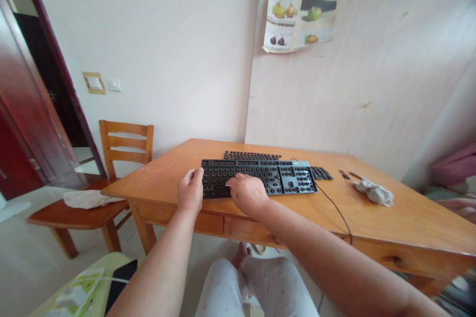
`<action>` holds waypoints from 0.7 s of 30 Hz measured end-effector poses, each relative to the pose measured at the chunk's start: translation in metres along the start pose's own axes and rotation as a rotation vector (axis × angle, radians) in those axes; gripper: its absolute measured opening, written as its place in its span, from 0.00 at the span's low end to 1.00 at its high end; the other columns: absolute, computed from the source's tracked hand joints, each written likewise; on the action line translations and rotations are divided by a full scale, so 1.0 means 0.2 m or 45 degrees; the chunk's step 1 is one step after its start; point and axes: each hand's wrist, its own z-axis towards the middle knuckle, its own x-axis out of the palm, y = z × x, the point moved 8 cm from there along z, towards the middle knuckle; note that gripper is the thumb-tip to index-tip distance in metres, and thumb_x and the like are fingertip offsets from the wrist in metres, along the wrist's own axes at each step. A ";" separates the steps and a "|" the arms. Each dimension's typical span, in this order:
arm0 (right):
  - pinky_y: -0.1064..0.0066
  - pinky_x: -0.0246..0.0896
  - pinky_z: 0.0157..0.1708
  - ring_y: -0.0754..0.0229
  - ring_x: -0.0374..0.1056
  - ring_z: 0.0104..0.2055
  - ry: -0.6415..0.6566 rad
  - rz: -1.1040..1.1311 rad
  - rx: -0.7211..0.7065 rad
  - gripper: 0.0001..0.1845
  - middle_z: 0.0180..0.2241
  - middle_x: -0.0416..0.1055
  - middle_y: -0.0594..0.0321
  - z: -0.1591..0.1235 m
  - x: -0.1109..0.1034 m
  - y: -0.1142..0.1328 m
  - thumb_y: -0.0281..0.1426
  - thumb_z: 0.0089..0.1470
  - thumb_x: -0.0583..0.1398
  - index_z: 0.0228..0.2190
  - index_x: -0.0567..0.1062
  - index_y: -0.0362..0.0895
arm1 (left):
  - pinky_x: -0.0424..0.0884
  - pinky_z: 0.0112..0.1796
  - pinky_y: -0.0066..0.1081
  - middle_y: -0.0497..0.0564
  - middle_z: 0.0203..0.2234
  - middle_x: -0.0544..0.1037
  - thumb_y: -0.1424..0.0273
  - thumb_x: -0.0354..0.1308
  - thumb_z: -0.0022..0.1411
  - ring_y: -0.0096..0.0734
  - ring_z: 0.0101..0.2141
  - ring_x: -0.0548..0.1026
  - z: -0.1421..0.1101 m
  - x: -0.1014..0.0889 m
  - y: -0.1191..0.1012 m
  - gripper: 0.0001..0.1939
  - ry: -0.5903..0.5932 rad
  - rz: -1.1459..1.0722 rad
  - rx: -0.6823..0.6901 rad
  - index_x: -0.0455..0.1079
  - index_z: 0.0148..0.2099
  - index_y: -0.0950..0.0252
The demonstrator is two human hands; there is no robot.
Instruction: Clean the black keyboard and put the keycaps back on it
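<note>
A black keyboard frame [273,176] with its keycaps off is tilted up at the table's front edge. My left hand [191,189] is closed on its left end, thumb at the upper corner. Over the frame's lower left part, my right hand [247,190] is closed in a pinch, with a small white thing [228,184] showing at the fingertips; its kind is too small to make out. Behind the frame lie black keycaps [253,155] in rows. More keycaps [322,173] sit to the right, partly hidden by the frame.
On the right of the wooden table [394,225] lie a crumpled pale cloth [374,193] and small dark pieces [345,175]. A black cable [336,208] hangs over the front edge. A chair [87,213] stands left, and a green stool [107,262] holds a power strip.
</note>
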 end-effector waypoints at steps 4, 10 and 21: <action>0.69 0.58 0.35 0.58 0.70 0.38 0.006 -0.035 0.105 0.17 0.36 0.74 0.58 -0.09 0.02 -0.21 0.31 0.61 0.49 0.37 0.77 0.47 | 0.62 0.28 0.23 0.45 0.21 0.69 0.56 0.59 0.54 0.25 0.25 0.65 0.00 -0.01 -0.02 0.17 -0.026 0.028 0.019 0.73 0.32 0.67; 0.70 0.55 0.32 0.58 0.69 0.36 0.008 -0.073 0.252 0.17 0.36 0.73 0.59 -0.21 0.04 -0.48 0.33 0.61 0.48 0.38 0.76 0.48 | 0.61 0.27 0.23 0.44 0.21 0.68 0.56 0.60 0.52 0.24 0.24 0.62 0.00 0.00 -0.05 0.17 -0.060 0.048 0.000 0.72 0.30 0.68; 0.71 0.52 0.31 0.60 0.70 0.38 -0.006 -0.002 0.487 0.18 0.40 0.73 0.62 -0.32 0.07 -0.71 0.38 0.63 0.48 0.45 0.74 0.53 | 0.61 0.27 0.23 0.44 0.20 0.68 0.55 0.61 0.51 0.24 0.24 0.63 0.01 -0.01 -0.03 0.18 -0.069 0.063 -0.001 0.72 0.30 0.68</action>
